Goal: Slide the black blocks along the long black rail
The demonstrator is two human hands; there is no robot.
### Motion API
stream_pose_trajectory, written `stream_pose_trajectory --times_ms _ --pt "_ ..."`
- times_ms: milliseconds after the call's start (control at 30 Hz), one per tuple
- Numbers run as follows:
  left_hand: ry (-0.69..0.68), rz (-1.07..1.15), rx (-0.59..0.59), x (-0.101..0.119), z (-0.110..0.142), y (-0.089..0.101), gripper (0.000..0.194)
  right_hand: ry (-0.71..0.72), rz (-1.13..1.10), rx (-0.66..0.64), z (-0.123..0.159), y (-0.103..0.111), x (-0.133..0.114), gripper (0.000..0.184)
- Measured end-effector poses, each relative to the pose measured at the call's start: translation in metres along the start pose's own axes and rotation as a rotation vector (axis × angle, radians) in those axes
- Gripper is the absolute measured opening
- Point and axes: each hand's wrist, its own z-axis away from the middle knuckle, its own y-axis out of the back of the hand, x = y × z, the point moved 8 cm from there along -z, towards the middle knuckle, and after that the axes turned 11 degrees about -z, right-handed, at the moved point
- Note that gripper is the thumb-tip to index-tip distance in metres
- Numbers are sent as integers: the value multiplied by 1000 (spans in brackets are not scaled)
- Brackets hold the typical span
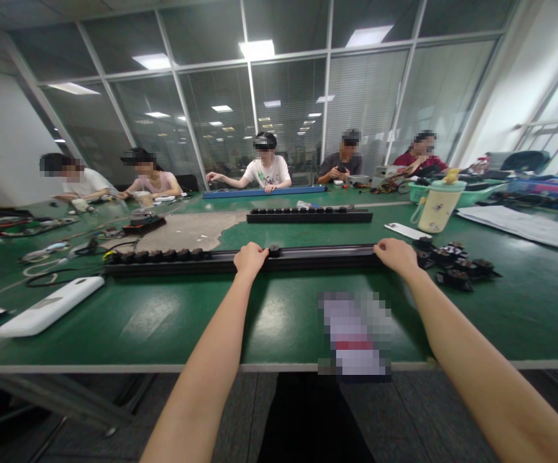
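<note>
modules (pixel 183 255) fill the rail's (pixel 317 264) left stretch (one sits apart); loose modules (pixel 454 279) remain; left hand (pixel 251 258) and right hand (pixel 397 254) pinch the rail.

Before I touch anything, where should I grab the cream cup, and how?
Probably wrap a hand around the body of the cream cup, below its green lid, because it stands upright with smooth, rounded sides. I'd come from your near right: the strap hangs on the left, a white phone lies at that side, and the green basket is behind.
</note>
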Motion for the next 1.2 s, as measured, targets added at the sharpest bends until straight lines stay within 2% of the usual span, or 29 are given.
stream_pose_trajectory --times_ms 1200 --pt "37 -11 17 0 1 -1 42 6 9 9 -2 -2 1 42"
